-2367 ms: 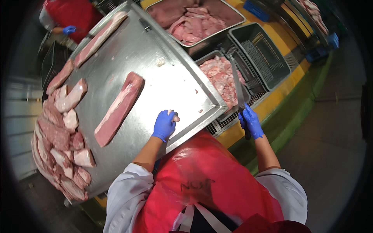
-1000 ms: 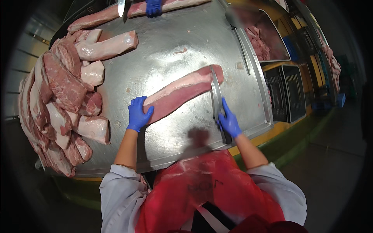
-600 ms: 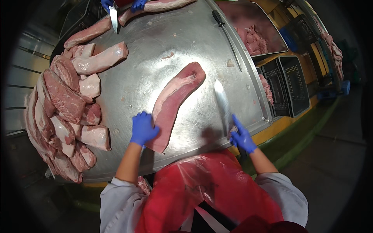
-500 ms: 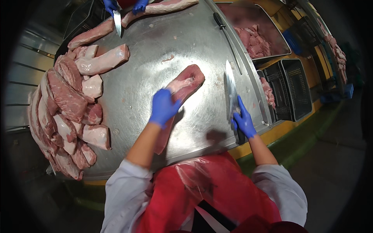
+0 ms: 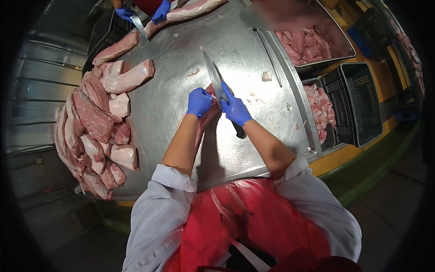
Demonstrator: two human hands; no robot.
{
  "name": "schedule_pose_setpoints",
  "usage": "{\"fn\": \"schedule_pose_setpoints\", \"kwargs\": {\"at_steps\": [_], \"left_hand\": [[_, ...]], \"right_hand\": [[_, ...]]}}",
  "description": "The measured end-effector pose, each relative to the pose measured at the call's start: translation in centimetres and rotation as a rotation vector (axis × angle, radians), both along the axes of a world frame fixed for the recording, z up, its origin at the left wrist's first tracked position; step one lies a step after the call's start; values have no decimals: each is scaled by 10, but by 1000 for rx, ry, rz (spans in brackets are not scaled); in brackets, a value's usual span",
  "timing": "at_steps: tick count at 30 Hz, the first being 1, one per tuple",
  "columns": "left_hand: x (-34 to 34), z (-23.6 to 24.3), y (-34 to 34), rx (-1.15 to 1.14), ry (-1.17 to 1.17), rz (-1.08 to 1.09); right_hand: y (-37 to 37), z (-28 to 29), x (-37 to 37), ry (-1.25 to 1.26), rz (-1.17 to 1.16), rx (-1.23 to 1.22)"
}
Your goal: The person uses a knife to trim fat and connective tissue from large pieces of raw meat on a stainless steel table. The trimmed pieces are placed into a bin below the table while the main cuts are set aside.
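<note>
A long strip of pink meat (image 5: 206, 126) lies on the steel table in front of me, partly hidden under my hands and left forearm. My left hand (image 5: 199, 102), in a blue glove, is closed at the strip's upper part and appears to grip its edge. My right hand (image 5: 235, 110), also gloved, holds a knife (image 5: 211, 68) with a long blade and a black handle. The blade slants up and left over the far end of the meat, close beside my left fingers. Whether its edge touches the meat I cannot tell.
Meat cuts (image 5: 93, 118) are heaped at left. Across the table a co-worker's gloved hands (image 5: 161, 12) work with a knife and long cut. At right are a sharpening steel (image 5: 270, 56), a metal tub (image 5: 340, 34) of meat and black crates (image 5: 364, 106). A blurred grey-brown shape (image 5: 281, 16) covers the steel's handle.
My right hand has brought the knife left from the table's right side to the meat. My left hand has closed higher on the strip. Small scraps now lie on the table's right side.
</note>
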State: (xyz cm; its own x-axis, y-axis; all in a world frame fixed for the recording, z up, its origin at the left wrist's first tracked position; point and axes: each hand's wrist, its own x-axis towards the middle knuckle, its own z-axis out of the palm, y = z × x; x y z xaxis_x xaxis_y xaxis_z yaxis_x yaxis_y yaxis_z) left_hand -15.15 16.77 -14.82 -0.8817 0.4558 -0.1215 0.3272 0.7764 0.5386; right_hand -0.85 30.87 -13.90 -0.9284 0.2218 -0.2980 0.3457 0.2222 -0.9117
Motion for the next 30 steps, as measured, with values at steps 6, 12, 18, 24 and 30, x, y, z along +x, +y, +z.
{"fn": "schedule_pose_setpoints", "kwargs": {"at_steps": [6, 12, 18, 24, 30], "left_hand": [[1, -9, -3, 57, 25, 96], [6, 21, 8, 56, -44, 50], [-39, 6, -19, 172, -142, 51], [-42, 29, -5, 175, -159, -42], [-66, 27, -27, 389, -410, 100]], "right_hand": [[-8, -35, 94, 87, 235, 100], [-12, -21, 7, 35, 139, 51], [-33, 13, 92, -151, 239, -198], [-40, 7, -4, -37, 91, -108], [-62, 20, 68, -126, 191, -163]]}}
